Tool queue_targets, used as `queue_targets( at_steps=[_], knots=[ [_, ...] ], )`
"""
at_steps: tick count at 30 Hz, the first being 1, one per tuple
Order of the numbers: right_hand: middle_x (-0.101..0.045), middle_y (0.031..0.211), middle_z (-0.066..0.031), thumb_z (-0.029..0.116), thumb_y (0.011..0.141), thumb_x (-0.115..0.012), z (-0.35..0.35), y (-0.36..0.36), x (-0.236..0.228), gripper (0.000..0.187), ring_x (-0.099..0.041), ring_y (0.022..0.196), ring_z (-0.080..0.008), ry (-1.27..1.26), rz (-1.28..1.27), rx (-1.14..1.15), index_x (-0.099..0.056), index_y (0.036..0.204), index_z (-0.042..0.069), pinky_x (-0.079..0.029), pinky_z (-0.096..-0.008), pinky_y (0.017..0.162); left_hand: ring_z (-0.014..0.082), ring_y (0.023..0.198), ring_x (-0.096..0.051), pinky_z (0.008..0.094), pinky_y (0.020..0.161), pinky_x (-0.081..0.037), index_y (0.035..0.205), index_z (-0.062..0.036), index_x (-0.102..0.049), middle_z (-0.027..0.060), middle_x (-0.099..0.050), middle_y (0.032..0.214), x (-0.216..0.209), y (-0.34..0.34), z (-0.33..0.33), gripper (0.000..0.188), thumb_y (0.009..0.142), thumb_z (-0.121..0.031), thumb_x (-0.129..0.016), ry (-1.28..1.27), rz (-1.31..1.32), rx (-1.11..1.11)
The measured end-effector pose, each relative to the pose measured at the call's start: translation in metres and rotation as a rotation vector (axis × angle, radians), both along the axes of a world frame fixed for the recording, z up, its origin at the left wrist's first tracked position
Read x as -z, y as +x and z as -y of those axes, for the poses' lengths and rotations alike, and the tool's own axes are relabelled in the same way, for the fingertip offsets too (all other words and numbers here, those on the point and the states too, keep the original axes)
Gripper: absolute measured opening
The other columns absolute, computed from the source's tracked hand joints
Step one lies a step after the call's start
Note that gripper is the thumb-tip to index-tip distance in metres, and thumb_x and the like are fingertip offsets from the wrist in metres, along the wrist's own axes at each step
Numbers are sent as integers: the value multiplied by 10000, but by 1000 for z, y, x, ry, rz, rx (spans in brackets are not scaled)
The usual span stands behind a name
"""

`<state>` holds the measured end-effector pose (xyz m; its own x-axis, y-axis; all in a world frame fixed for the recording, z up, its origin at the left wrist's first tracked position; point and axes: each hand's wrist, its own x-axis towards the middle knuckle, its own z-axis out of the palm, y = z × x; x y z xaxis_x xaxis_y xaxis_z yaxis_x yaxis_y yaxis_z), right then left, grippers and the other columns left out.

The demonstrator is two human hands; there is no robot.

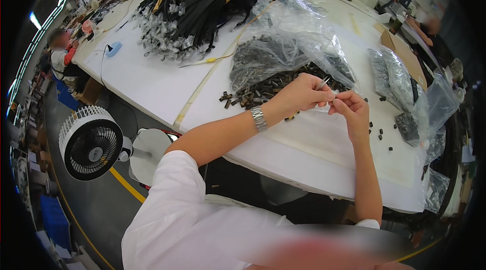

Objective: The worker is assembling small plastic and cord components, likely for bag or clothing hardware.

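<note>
My left hand (304, 95), with a metal-band watch (258, 118) on its wrist, is closed in a pinch over the near edge of a heap of small parts. A small silvery metal piece (322, 84) shows at its fingers; its kind is unclear. My right hand (354, 113) is pinched too, its fingertips meeting those of the left. Whatever lies between them is too small to make out. Under and behind the hands, short dark tube-like pieces (263, 87) spill out of a large clear plastic bag (304, 22).
Bundled black straps (202, 7) with clear-wrapped ends lie at the back of the white table (147, 85). Clear bags (400, 77) and a cardboard box (404, 60) stand at right, near loose black bits. A fan (91, 143) is at left. Other people sit farther off.
</note>
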<state>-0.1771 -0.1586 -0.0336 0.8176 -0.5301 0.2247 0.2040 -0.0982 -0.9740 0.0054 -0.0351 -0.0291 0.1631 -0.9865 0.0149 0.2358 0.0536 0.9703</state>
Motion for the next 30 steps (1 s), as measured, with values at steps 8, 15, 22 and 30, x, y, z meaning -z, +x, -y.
queue_targets(
  at_steps=[8,15,22,30],
  knots=[
    [-744,956,-137,41,967,-719,1,-1,-1,143,-708,792,-178,-40,19,10,-669,1070,-44,-578,-304,760,15,464,-423,203,411,-263,939,-4,-703,16,-647,691,0,0,2,165,968,-158,-755,-8,-15,26],
    [-739,952,-125,43,970,-717,-1,-3,-4,123,-701,797,-172,-45,13,4,-668,1053,-34,-571,-299,757,15,456,-419,201,407,-258,934,-2,-702,18,-651,693,0,0,1,168,973,-158,-750,-12,-28,42],
    [-735,941,-110,45,971,-716,-2,-3,-5,112,-695,799,-158,-54,-5,3,-665,1043,-24,-564,-294,753,10,451,-412,199,400,-247,942,-2,-694,20,-654,704,0,0,2,169,979,-159,-744,4,-26,44],
    [-735,935,-114,47,970,-715,-3,-3,-5,108,-699,800,-159,-45,-12,-3,-661,1035,-21,-563,-295,753,12,438,-405,202,393,-241,939,-4,-693,27,-657,705,1,0,1,176,980,-166,-748,-6,-37,56]
  ],
)
